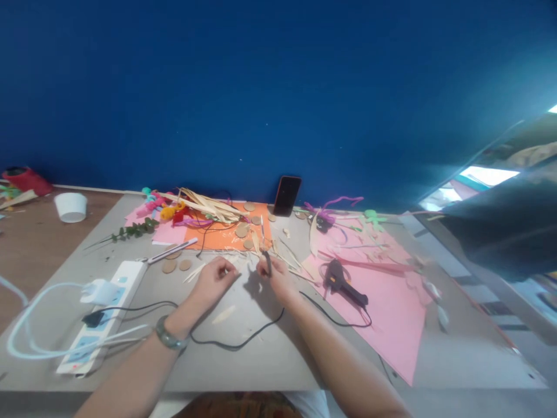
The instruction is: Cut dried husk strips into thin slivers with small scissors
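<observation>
Counter (204, 371), grey-topped, stands against a blue wall (261, 104). At the far left of the frame, a red object (30, 181) and a white cup (72, 209) sit on a brown surface (56, 249). At lower left, a white power strip (126, 281) lies slanted, with a white charger (101, 292) and a black plug (93, 319) in it. Above it are a leafy green sprig (134, 230), a slim white cutter (172, 251) and several round tan discs (169, 266). Left of centre, pale dried strips (209, 206) are heaped across orange paper (209, 238), beside colourful fuzzy pieces (167, 212).

Just below the centre, the left hand (216, 277), with a bracelet (169, 335) on its wrist, has thumb and fingertips pinched together; whether anything thin is between them cannot be told. Right beside it, at the centre, the right hand (277, 277) grips scissors (267, 258) by their dark handles, blades pointing up the frame. Loose strips lie around both hands.

Behind them, a dark phone (286, 195) leans upright on the wall. Right of centre, a black glue gun (343, 281) rests on pink paper (394, 319). At the right edge, dark clothing (509, 226) shows, blurred.
</observation>
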A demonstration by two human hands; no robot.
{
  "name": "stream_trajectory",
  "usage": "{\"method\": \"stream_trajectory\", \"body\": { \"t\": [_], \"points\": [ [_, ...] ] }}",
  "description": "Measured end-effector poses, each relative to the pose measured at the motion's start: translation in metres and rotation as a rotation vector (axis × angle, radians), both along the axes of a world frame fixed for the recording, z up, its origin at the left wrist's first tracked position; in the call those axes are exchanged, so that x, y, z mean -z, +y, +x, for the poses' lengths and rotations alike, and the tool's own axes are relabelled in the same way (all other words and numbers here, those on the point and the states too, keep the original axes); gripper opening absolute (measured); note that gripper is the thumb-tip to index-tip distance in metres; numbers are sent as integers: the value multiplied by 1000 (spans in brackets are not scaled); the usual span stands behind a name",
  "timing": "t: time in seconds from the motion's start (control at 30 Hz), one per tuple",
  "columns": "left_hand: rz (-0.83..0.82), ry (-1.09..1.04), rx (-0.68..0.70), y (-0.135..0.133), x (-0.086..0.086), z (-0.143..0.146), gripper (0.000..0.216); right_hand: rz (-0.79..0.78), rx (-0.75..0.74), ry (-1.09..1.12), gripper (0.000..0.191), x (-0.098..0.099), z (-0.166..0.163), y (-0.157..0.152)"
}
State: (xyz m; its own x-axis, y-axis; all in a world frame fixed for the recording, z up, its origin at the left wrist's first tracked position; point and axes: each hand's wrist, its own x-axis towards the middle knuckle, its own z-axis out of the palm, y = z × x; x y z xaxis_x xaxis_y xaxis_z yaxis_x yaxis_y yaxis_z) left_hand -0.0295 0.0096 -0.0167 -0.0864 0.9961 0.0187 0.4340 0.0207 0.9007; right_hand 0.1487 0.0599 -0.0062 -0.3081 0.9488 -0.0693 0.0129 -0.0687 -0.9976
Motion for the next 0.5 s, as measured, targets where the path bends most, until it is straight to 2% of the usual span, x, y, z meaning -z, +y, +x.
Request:
{"method": "stream_trajectory", "body": {
  "t": [0.07,0.17,0.33,0.5],
  "points": [
    [-111,-254,5,-3,-6,5,18,-22,53,5,41,2,-1,1],
    [-171,-437,23,-7,-13,11,19,-40,83,26,34,4,-1,0],
    [-205,-465,50,-10,-14,17,18,-22,47,30,21,-2,1,-5],
    [-242,-537,56,-11,-14,20,17,60,-75,-63,17,-5,1,-11]
  ]
}}
